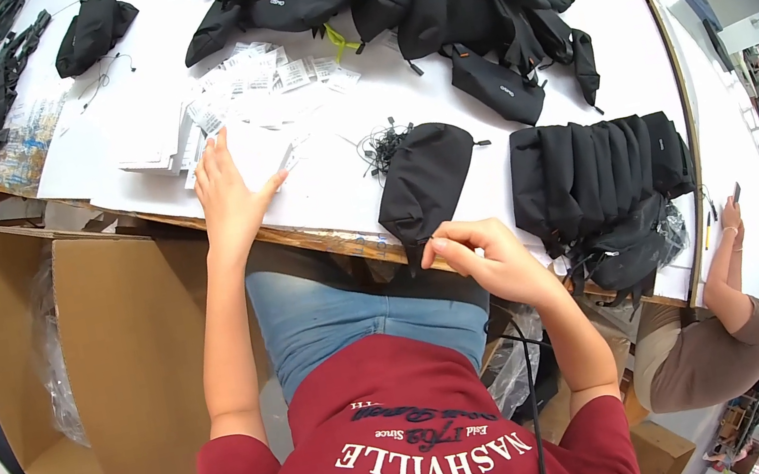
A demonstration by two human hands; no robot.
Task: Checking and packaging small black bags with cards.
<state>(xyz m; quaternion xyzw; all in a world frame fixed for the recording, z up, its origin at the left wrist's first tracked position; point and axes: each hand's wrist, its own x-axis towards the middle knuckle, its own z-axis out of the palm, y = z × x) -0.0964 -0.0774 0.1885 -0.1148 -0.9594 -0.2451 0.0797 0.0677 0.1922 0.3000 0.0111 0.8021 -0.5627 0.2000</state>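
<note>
My left hand (pixel 230 190) lies with fingers spread over white paper tags (pixel 211 114) near the table's front edge. It holds nothing that I can see. A black fabric pouch (pixel 426 173) rests on the table in front of me, its narrow end at the edge. My right hand (pixel 487 261) is closed in a pinch at that near end, thumb and forefinger on a small dark part of it. Just behind the pouch sits a tangle of thin black tag strings (pixel 384 146).
A large heap of black pouches (pixel 419 1) covers the far side. To the right stands a neat row of pouches (pixel 592 174). One pouch (pixel 93 30) lies far left. An open cardboard box (pixel 136 381) is left below the table; a person (pixel 721 329) stands at right.
</note>
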